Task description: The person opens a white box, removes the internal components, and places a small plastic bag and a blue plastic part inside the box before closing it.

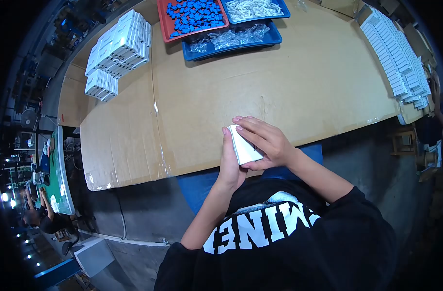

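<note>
Close to my body, at the table's near edge, a small white box-like piece (245, 149) is held between both hands. My left hand (229, 162) wraps its left side, thumb up along the edge. Over its right side and top lies my right hand (267, 143), fingers bent around it and covering part of it. The white face toward me looks smooth; the covered side cannot be made out.
Stacked white plastic cases (117, 46) stand at the table's left, and long rows of white pieces (393, 53) at the right. At the back are a red tray (165, 26) of blue parts, a blue tray (279, 9) of white parts and a blue tray (194, 54) of clear bags. A person (51, 218) sits far left.
</note>
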Demonstrator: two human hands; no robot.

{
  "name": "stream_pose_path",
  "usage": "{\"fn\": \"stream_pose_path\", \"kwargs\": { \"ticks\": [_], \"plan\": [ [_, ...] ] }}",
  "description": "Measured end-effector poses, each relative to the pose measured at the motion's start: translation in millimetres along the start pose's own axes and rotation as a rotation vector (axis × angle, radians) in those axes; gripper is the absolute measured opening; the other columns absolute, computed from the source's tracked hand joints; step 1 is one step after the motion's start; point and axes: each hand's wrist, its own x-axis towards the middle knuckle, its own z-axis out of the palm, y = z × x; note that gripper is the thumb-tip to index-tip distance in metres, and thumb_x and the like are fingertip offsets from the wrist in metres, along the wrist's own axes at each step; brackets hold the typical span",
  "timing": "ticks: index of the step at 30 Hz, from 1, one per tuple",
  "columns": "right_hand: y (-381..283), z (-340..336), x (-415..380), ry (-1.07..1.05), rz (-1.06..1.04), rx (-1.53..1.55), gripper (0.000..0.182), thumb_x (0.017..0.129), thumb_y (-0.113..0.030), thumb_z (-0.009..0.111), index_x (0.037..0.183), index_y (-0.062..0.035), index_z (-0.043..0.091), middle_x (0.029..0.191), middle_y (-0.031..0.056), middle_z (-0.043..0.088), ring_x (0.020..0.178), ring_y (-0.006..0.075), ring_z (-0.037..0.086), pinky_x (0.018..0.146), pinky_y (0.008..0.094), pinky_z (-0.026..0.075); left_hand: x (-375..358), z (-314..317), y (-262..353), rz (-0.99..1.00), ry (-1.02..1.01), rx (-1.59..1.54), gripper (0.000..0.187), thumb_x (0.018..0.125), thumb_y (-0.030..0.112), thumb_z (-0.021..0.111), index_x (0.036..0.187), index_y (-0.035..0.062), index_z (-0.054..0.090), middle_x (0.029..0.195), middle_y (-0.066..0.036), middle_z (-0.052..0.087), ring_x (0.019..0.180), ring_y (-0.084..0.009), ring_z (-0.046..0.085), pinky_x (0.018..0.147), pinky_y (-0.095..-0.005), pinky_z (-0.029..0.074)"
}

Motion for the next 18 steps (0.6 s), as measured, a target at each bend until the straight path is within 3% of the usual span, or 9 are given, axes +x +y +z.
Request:
{"fn": "stream_pose_path", "kwargs": {
  "ticks": [2, 9, 10, 11, 12, 13, 15, 16, 18],
  "plan": [
    [3, 0, -1, 0.000, -0.055, -0.040, 0.076, 0.077, -0.044, 0.082, 0.130, 0.0079, 0.062, 0.134, 0.0269, 0.062, 0.120, 0.0425, 0.065, 0.103, 0.0489, 0.054, 0, -1, 0, -0.003, 0.005, -0.008, 0.069, 0.107, 0.066, 0.029, 0.144, 0.0107, 0.047, 0.133, -0.010, 0.060, 0.121, -0.0232, 0.062, 0.099, -0.0384, 0.054],
    [7, 8, -7, -0.016, -0.009, 0.031, 0.078, 0.085, -0.048, 0.077, 0.136, 0.0084, 0.059, 0.136, 0.0281, 0.061, 0.127, 0.0423, 0.062, 0.103, 0.0458, 0.054, -4, -2, 6, -0.061, -0.010, -0.022, 0.078, 0.104, 0.072, 0.031, 0.150, 0.0108, 0.044, 0.137, -0.011, 0.058, 0.124, -0.0238, 0.059, 0.106, -0.0393, 0.048],
    [8, 13, -9, 0.072, 0.139, 0.140, 0.079, 0.089, -0.051, 0.073, 0.139, 0.0081, 0.057, 0.136, 0.0279, 0.061, 0.126, 0.0413, 0.063, 0.103, 0.0431, 0.053, -4, -3, 8, -0.071, -0.056, -0.074, 0.081, 0.103, 0.073, 0.031, 0.153, 0.0104, 0.042, 0.138, -0.011, 0.058, 0.126, -0.0243, 0.057, 0.110, -0.0401, 0.045],
    [9, 17, -9, 0.160, 0.286, 0.248, 0.079, 0.093, -0.053, 0.070, 0.142, 0.0079, 0.055, 0.136, 0.0276, 0.061, 0.126, 0.0404, 0.063, 0.104, 0.0404, 0.052, 4, -19, -3, -0.003, -0.168, -0.011, 0.083, 0.104, 0.071, 0.034, 0.156, 0.0057, 0.038, 0.142, -0.011, 0.055, 0.131, -0.0229, 0.053, 0.114, -0.0404, 0.040],
    [7, 18, -6, 0.182, 0.355, 0.301, 0.073, 0.103, -0.052, 0.058, 0.147, 0.0063, 0.051, 0.141, 0.0252, 0.059, 0.132, 0.0364, 0.059, 0.110, 0.0371, 0.046, 7, -21, -6, -0.003, -0.169, -0.013, 0.083, 0.104, 0.071, 0.034, 0.156, 0.0057, 0.038, 0.142, -0.011, 0.055, 0.131, -0.0229, 0.053, 0.114, -0.0404, 0.040],
    [4, 21, -1, 0.179, 0.354, 0.303, 0.073, 0.103, -0.052, 0.058, 0.147, 0.0063, 0.051, 0.141, 0.0252, 0.059, 0.132, 0.0364, 0.059, 0.110, 0.0371, 0.046, 10, -22, -9, 0.109, -0.143, 0.168, 0.079, 0.105, 0.064, 0.037, 0.156, 0.0041, 0.035, 0.143, -0.012, 0.054, 0.132, -0.0229, 0.052, 0.113, -0.0392, 0.040],
    [-5, 27, 6, 0.219, 0.572, 0.632, 0.064, 0.108, -0.045, 0.049, 0.147, 0.0060, 0.050, 0.149, 0.0229, 0.053, 0.139, 0.0332, 0.052, 0.115, 0.0381, 0.040, 15, -22, -14, 0.326, -0.082, 0.531, 0.071, 0.109, 0.051, 0.043, 0.157, 0.0010, 0.030, 0.144, -0.014, 0.051, 0.133, -0.0228, 0.051, 0.112, -0.0370, 0.040],
    [-1, 31, 2, 0.164, 0.553, 0.605, 0.056, 0.112, -0.037, 0.042, 0.148, 0.0053, 0.050, 0.156, 0.0210, 0.046, 0.144, 0.0319, 0.045, 0.118, 0.0391, 0.035, 17, -23, -15, 0.432, -0.051, 0.714, 0.069, 0.110, 0.045, 0.047, 0.158, -0.0006, 0.027, 0.145, -0.015, 0.050, 0.133, -0.0228, 0.050, 0.111, -0.0358, 0.040],
    [-1, 34, -3, 0.164, 0.594, 0.632, 0.052, 0.112, -0.032, 0.043, 0.148, 0.0047, 0.050, 0.157, 0.0212, 0.045, 0.145, 0.0322, 0.045, 0.118, 0.0390, 0.036, 19, -26, -14, 0.417, 0.023, 0.619, 0.069, 0.110, 0.051, 0.041, 0.156, -0.0012, 0.031, 0.144, -0.014, 0.051, 0.131, -0.0209, 0.052, 0.109, -0.0346, 0.042]
  ]
}}
